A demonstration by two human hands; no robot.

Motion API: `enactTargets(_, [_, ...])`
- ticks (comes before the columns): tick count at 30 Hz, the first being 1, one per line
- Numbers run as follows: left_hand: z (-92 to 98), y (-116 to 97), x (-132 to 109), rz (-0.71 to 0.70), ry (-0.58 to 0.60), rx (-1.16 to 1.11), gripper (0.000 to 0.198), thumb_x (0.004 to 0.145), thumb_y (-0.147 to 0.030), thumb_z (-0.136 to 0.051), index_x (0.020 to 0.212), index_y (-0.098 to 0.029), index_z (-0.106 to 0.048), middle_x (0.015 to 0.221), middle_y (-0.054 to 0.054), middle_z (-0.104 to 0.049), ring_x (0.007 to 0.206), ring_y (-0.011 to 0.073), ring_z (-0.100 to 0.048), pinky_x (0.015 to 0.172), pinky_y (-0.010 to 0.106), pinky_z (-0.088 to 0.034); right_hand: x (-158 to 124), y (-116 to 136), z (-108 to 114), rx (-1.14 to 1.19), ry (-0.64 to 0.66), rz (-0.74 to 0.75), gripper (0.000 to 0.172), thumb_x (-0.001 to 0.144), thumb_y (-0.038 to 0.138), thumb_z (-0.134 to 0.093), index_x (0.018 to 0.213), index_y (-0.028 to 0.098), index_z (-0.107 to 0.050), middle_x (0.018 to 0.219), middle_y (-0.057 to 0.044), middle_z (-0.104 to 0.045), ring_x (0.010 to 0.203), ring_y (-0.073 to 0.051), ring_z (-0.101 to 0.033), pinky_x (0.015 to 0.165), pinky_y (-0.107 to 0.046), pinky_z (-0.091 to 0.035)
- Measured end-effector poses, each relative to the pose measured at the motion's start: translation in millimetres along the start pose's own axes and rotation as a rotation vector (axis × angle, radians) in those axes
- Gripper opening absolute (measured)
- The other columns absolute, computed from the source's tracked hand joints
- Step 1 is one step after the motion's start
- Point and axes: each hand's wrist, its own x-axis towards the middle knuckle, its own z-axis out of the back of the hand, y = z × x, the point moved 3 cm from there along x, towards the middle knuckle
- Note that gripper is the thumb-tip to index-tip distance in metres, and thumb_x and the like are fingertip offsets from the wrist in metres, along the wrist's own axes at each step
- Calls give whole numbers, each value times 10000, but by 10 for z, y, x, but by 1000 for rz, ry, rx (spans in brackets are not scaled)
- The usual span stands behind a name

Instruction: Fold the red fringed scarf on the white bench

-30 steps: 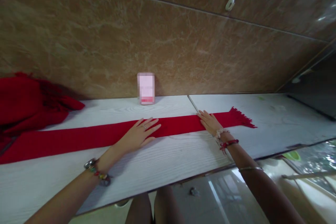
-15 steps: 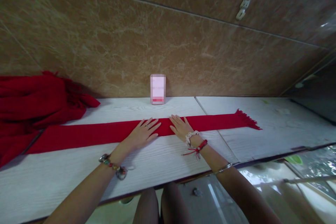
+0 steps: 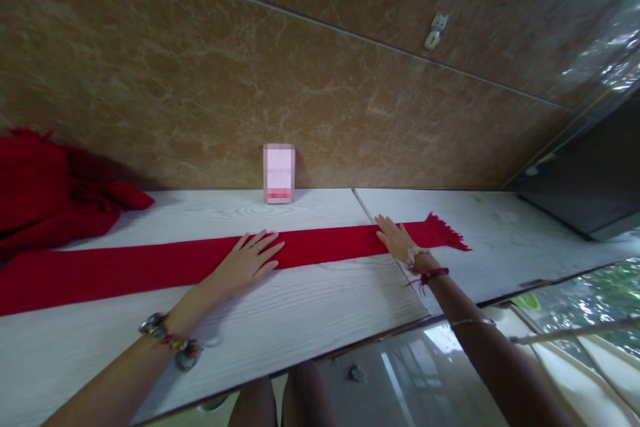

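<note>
A long red scarf (image 3: 325,246) lies flat in a narrow strip across the white wood-grain table, its fringed end to the right. My left hand (image 3: 247,263) rests palm down on the strip near its middle, fingers spread. Farther right, close to the fringe, my right hand (image 3: 397,239) also lies flat on the scarf with its fingers stretched out. Neither hand grips the cloth. At the far left the strip runs out of view below a bunched heap of red cloth (image 3: 65,187).
A phone-like device (image 3: 279,173) with a blurred screen leans upright against the brown marbled wall (image 3: 300,80). The white table (image 3: 310,313) ends at a dark front edge above my legs. A dark box-like object (image 3: 585,167) stands at the right end.
My right hand has slid right along the scarf toward the fringe, widening the gap between my hands. My left hand stays flat on the cloth. The camera view has turned slightly right.
</note>
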Motion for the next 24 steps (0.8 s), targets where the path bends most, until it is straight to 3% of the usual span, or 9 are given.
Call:
enactTargets(5, [74,-439,570,-86,-22,-15,501,897,-491,-180,1302,-264,-370,1402,51,-304,1281,231,-250,1021,430,-196,76,553,-22,22,40,200,501,889,383,-240,1359,212,-266,1421,-71,-257,1305,-217,-180,1026,-487,-213])
enactTargets(8, [2,-782,932,-181,29,-46,505,901,-482,-183,1313,-245,-352,1410,65,-281,1289,233,-231,1020,430,-193,56,518,-39,9,79,207,494,891,366,-236,1355,200,-280,1418,-66,-265,1302,-208,-194,1036,-465,-209])
enactTargets(10, [-76,-919,1058,-233,63,-53,514,890,-505,-215,1318,-250,-343,1409,65,-281,1292,245,-223,1021,439,-181,8,281,-52,-6,96,174,483,894,350,-232,1350,202,-290,1417,-62,-272,1299,-207,-205,1035,-465,-213])
enactTargets(13, [-165,-960,1089,-257,74,-33,542,872,-541,-245,1324,-256,-332,1409,62,-278,1291,255,-221,1025,442,-159,-123,-285,-34,-40,85,75,447,903,324,-234,1331,234,-327,1399,-51,-320,1283,-206,-251,1025,-458,-238])
enactTargets(16, [-178,-927,1056,-250,70,-21,541,876,-541,-218,1324,-259,-332,1408,54,-281,1287,248,-233,1026,434,-154,-282,-877,60,-96,7,-45,354,901,328,-321,1232,308,-443,1335,-30,-411,1204,-200,-376,982,-413,-319])
enactTargets(18, [-161,-920,1048,-250,68,-21,536,879,-539,-205,1321,-266,-337,1405,48,-287,1282,244,-245,1025,432,-154,-360,-1179,138,-121,-33,-98,301,874,332,-426,1159,268,-498,1258,-56,-465,1092,-204,-470,906,-409,-393])
enactTargets(21, [-140,-930,1058,-253,67,-28,529,882,-535,-201,1318,-270,-341,1400,42,-299,1278,241,-254,1025,425,-154,-390,-1420,233,-133,-55,-121,298,844,322,-499,1115,198,-508,1162,-72,-506,972,-191,-528,810,-399,-453])
enactTargets(24, [-145,-944,1066,-247,62,-35,509,891,-512,-211,1313,-266,-352,1392,43,-317,1272,238,-269,1022,422,-163,-308,-1358,257,-138,-59,-112,322,875,324,-423,1180,238,-479,1264,-80,-454,1098,-220,-464,903,-439,-387])
